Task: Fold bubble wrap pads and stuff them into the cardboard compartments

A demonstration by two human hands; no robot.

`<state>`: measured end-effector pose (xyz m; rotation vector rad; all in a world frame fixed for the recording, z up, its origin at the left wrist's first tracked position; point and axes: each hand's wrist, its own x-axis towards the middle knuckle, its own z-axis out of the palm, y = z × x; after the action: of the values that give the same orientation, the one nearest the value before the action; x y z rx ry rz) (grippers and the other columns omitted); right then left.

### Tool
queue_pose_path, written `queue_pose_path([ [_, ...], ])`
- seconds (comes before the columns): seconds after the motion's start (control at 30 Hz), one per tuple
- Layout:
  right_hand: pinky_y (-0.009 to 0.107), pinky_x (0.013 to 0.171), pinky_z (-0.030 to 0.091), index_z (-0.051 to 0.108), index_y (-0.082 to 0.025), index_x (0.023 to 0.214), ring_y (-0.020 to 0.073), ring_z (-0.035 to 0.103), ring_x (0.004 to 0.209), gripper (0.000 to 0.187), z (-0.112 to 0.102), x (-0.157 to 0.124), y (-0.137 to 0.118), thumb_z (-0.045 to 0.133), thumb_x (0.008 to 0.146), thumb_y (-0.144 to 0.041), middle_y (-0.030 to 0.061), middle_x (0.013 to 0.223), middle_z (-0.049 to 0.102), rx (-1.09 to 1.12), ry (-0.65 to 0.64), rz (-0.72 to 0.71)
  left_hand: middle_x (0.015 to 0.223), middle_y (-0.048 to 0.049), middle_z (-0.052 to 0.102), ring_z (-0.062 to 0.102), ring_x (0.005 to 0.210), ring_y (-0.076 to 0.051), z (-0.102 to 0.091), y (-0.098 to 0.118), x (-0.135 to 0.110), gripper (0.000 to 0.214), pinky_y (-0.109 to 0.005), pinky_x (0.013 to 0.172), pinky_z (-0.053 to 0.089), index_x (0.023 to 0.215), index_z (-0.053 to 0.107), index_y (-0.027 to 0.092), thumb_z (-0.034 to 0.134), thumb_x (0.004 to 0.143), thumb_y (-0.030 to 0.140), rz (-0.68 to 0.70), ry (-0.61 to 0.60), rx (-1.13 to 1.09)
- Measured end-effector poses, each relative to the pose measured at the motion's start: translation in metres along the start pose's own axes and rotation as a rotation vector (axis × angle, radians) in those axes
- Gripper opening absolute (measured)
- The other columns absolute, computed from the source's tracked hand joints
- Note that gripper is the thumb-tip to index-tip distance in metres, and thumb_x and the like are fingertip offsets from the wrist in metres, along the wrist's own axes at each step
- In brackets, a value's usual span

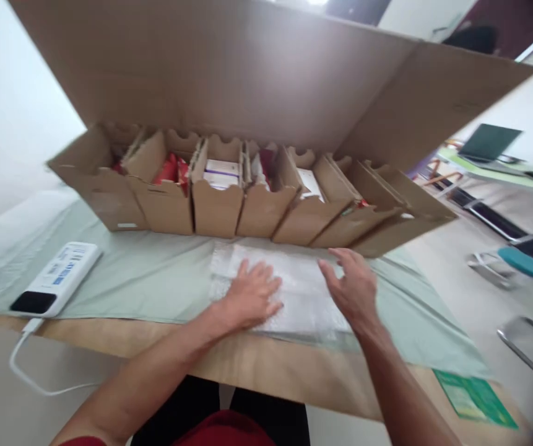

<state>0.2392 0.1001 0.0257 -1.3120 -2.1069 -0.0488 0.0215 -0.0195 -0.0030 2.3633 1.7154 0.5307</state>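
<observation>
My left hand (pixel 251 296) lies flat, fingers spread, on a stack of clear plastic bags (pixel 294 288) in front of me. My right hand (pixel 353 285) rests on its edge at the right side of the same stack, fingers stretched out and slightly curved. The bags lie on a pale green cloth (pixel 155 279) over a wooden table (pixel 266 371). Just behind the bags stands a row of several small open cardboard boxes (pixel 257 204) holding red and white packets, inside a large cardboard carton (pixel 247 74) whose flap stands up behind them.
A white power bank (pixel 55 279) with a white cable (pixel 29 365) lies at the left on the cloth. A green card (pixel 475 396) lies at the table's right corner. To the right are another table with a laptop (pixel 489 142), dark devices and a teal object (pixel 526 263).
</observation>
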Motion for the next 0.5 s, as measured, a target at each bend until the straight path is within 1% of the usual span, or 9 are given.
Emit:
queue_pose_path([
  [0.03,0.055,0.095,0.049,0.072,-0.022,0.111,0.0362,0.066,0.111,0.029,-0.009,0.012,-0.011,0.057,0.093,-0.040,0.0167,0.121,0.071,0.046,0.036,-0.095,0.159,-0.0207,0.047,0.037,0.150,-0.039,0.004,0.002,0.001,0.054,-0.069,0.121,0.021,0.148,0.052,0.017,0.053,0.100,0.042,-0.012,-0.070,0.003],
  [0.07,0.056,0.099,0.049,0.072,-0.024,0.108,0.0356,0.065,0.114,0.025,-0.018,0.027,-0.029,0.058,0.094,-0.038,0.0152,0.122,0.071,0.097,0.053,-0.194,0.161,-0.0212,0.045,0.036,0.151,-0.039,0.007,0.004,0.002,0.058,-0.071,0.121,0.020,0.151,0.048,0.016,0.052,0.101,0.045,-0.023,-0.117,-0.001],
  [0.1,0.056,0.102,0.048,0.073,-0.025,0.107,0.0349,0.065,0.117,0.021,-0.027,0.042,-0.052,0.060,0.094,-0.036,0.0138,0.124,0.071,0.151,0.068,-0.291,0.163,-0.0214,0.042,0.034,0.153,-0.039,0.009,0.004,0.003,0.062,-0.071,0.121,0.019,0.154,0.045,0.016,0.051,0.101,0.047,-0.034,-0.136,-0.007],
  [0.17,0.054,0.106,0.048,0.073,-0.024,0.106,0.0321,0.064,0.120,0.017,-0.040,0.076,-0.114,0.061,0.095,-0.030,0.0115,0.126,0.070,0.261,0.040,-0.493,0.166,-0.0210,0.037,0.030,0.155,-0.039,0.012,0.003,0.003,0.064,-0.071,0.123,0.015,0.156,0.041,0.016,0.050,0.102,0.049,-0.041,-0.144,-0.034],
  [0.23,0.050,0.105,0.049,0.073,-0.023,0.103,0.0290,0.065,0.118,0.016,-0.040,0.111,-0.186,0.059,0.096,-0.024,0.0095,0.126,0.071,0.361,-0.026,-0.689,0.167,-0.0220,0.036,0.027,0.157,-0.040,0.013,0.001,0.002,0.066,-0.071,0.124,0.012,0.156,0.040,0.014,0.049,0.102,0.050,-0.044,-0.148,-0.071],
  [0.3,0.047,0.104,0.048,0.072,-0.022,0.101,0.0266,0.065,0.115,0.017,-0.024,0.145,-0.257,0.057,0.095,-0.019,0.0068,0.120,0.072,0.408,-0.107,-0.837,0.167,-0.0232,0.035,0.025,0.157,-0.040,0.013,0.001,0.001,0.066,-0.071,0.124,0.010,0.157,0.040,0.013,0.049,0.102,0.050,-0.040,-0.135,-0.104],
  [0.37,0.045,0.103,0.048,0.072,-0.021,0.101,0.0250,0.065,0.110,0.019,0.005,0.174,-0.317,0.055,0.094,-0.015,0.0051,0.113,0.073,0.381,-0.207,-0.932,0.166,-0.0241,0.035,0.025,0.157,-0.041,0.012,0.000,0.001,0.067,-0.071,0.124,0.009,0.156,0.040,0.012,0.049,0.102,0.050,-0.028,-0.115,-0.124],
  [0.43,0.044,0.103,0.047,0.071,-0.020,0.102,0.0248,0.064,0.109,0.017,0.040,0.193,-0.362,0.057,0.094,-0.017,0.0049,0.109,0.072,0.342,-0.272,-0.983,0.165,-0.0246,0.036,0.026,0.157,-0.041,0.012,-0.002,0.002,0.067,-0.070,0.124,0.010,0.155,0.040,0.011,0.049,0.102,0.051,-0.017,-0.108,-0.129],
  [0.5,0.043,0.102,0.047,0.071,-0.019,0.103,0.0253,0.063,0.109,0.014,0.073,0.201,-0.391,0.060,0.093,-0.020,0.0051,0.107,0.071,0.304,-0.313,-1.001,0.164,-0.0257,0.037,0.028,0.156,-0.042,0.015,-0.004,0.003,0.067,-0.071,0.123,0.010,0.155,0.040,0.009,0.047,0.102,0.050,0.005,-0.094,-0.119],
])
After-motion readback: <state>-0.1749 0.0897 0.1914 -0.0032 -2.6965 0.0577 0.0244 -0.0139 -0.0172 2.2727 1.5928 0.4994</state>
